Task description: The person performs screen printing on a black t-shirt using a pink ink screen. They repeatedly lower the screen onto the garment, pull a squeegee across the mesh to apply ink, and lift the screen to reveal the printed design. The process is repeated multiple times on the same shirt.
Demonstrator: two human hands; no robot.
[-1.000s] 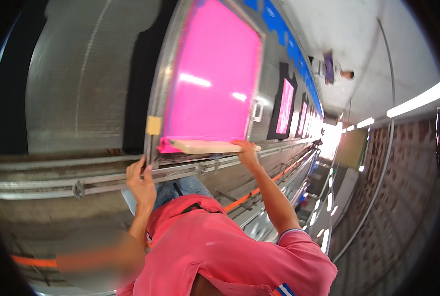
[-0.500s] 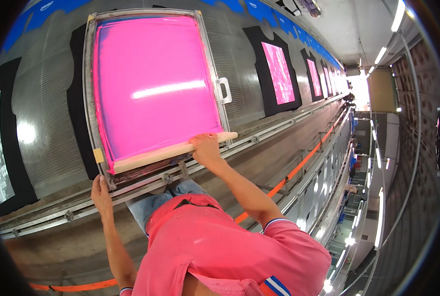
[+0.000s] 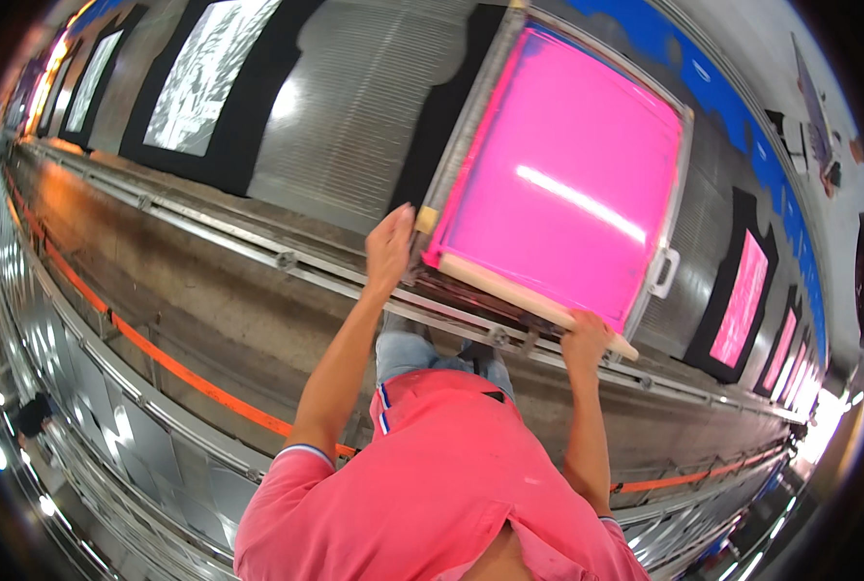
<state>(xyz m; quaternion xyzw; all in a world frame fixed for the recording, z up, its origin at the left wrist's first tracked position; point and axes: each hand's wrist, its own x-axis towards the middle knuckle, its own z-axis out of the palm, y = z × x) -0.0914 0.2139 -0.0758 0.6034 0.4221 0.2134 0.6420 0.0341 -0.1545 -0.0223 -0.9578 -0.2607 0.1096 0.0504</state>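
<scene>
A screen-printing frame (image 3: 685, 145) lies over a black shirt (image 3: 448, 92), its mesh coated in glossy pink ink (image 3: 572, 136). Along the frame's near end rests a wooden-handled squeegee (image 3: 504, 288). My right hand (image 3: 587, 341) is wrapped round the squeegee near its right end. At the near left corner, my left hand (image 3: 389, 250) is closed against the frame's side rail, beside a piece of yellow tape (image 3: 426, 220); its fingertips are partly hidden. A white handle (image 3: 664, 272) sticks out from the frame's right side.
The long metal table (image 3: 349, 107) carries more black shirts, with white-grey prints (image 3: 204, 77) to the left and pink prints (image 3: 742, 295) to the right. Blue fabric (image 3: 703, 73) lines the far side. A metal rail (image 3: 209, 228) edges the near side; behind me runs an orange strip (image 3: 195, 384).
My view has swung to the left, so the frame appears further right and tilted. My left hand has shifted slightly up along the frame's left side. My right hand stays on the squeegee.
</scene>
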